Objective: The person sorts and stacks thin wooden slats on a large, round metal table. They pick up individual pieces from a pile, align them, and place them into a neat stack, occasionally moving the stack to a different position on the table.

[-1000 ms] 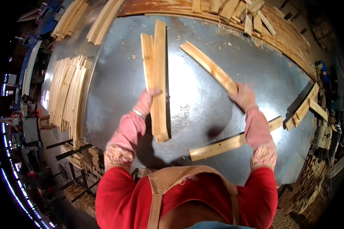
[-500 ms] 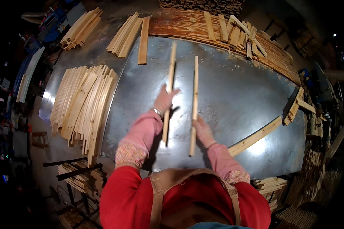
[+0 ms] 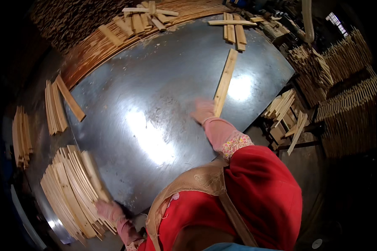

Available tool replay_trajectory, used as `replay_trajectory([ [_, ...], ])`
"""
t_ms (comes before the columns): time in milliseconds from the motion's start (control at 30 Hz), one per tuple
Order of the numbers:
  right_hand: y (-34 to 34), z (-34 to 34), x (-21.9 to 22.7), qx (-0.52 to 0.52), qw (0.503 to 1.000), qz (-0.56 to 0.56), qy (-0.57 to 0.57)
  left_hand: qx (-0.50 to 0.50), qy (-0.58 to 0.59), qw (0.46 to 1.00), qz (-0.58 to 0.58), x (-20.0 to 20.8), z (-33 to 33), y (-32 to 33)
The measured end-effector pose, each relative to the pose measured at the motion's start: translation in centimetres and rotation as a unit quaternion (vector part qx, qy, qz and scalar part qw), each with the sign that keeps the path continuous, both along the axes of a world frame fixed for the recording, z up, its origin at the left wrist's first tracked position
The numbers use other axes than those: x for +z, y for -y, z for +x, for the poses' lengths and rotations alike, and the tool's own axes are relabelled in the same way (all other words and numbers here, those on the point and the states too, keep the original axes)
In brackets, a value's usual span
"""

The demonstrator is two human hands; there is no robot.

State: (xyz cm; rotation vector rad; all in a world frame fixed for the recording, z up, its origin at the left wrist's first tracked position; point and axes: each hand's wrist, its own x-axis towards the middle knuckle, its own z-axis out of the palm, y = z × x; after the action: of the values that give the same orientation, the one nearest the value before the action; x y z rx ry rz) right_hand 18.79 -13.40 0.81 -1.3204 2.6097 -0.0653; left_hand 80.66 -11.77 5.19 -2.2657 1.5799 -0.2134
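Observation:
At the near right edge of a stack of pale wooden slats (image 3: 67, 188), my left hand (image 3: 109, 211) is closed around the near end of the outermost slat (image 3: 92, 171). My right hand (image 3: 204, 111) is smeared by motion just left of the near end of a single wooden board (image 3: 225, 81). Whether its fingers touch that board cannot be made out. The board lies slanted on the metal tabletop (image 3: 163, 83).
Short boards (image 3: 234, 31) lie crossed at the table's far right corner. More offcuts (image 3: 140, 21) rest on a worn wooden panel (image 3: 88, 54) beyond the far edge. Slat bundles (image 3: 54, 106) stand at left. Stacked wood (image 3: 347, 121) fills the right side.
My view has swung right. The two slats from the middle of the table are gone from there. My left hand has moved to the stack at left, my right hand toward the single board.

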Motion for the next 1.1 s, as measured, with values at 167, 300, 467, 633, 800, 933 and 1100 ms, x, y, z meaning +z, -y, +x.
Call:
replay_trajectory([
  [167, -6.2, -10.2, 0.5, -0.361, 0.922, -0.104, 0.09, -0.148, -0.063, 0.966, -0.201, -7.8, 2.1, 2.6],
  [300, -6.5, -10.6, -4.1, -0.322, 0.895, -0.193, 0.241, -0.107, -0.552, 0.825, -0.058, -6.9, -20.4, 7.2],
  [467, -6.9, -8.2, -4.1, 0.099, 0.893, -0.131, 0.418, -0.007, -0.762, 0.561, 0.324, -6.7, -48.8, 6.2],
  [633, -0.3, -32.0, -5.9, -0.091, 0.948, -0.243, 0.186, -0.073, -0.641, 0.721, 0.253, -8.9, -57.8, 5.3],
  [800, 9.7, -58.9, -0.4, -0.306, 0.922, -0.222, 0.08, -0.059, -0.623, 0.761, 0.174, -12.8, -58.3, 5.8],
  [933, 15.8, -70.0, -1.7, -0.384, 0.91, -0.097, 0.125, -0.093, -0.581, 0.804, 0.085, -9.2, -63.2, 9.6],
  [1100, 20.3, -72.5, -2.7, -0.357, 0.929, -0.054, 0.077, -0.221, -0.522, 0.823, 0.025, -7.6, -74.4, 21.1],
])
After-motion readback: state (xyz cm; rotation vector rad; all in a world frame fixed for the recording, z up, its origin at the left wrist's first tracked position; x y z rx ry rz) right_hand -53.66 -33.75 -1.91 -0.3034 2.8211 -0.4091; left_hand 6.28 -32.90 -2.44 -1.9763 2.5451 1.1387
